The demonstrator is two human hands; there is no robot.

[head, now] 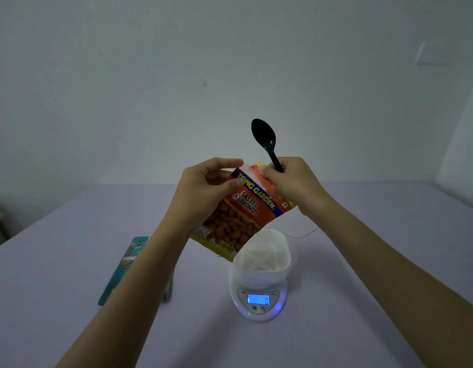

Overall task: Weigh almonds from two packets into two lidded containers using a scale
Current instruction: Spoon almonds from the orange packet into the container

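Two grips on almond packet (252, 205): left fingers (231, 184), right fingers (268, 174).

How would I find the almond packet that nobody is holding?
Start at the pale purple table and go left from the white scale with its blue screen. Lying flat there, partly hidden by the left forearm, is the teal packet. It is the only packet on the table; the orange packet is held up by the left hand and right hand.

Head-worn view, forward-down, near table (70, 261)
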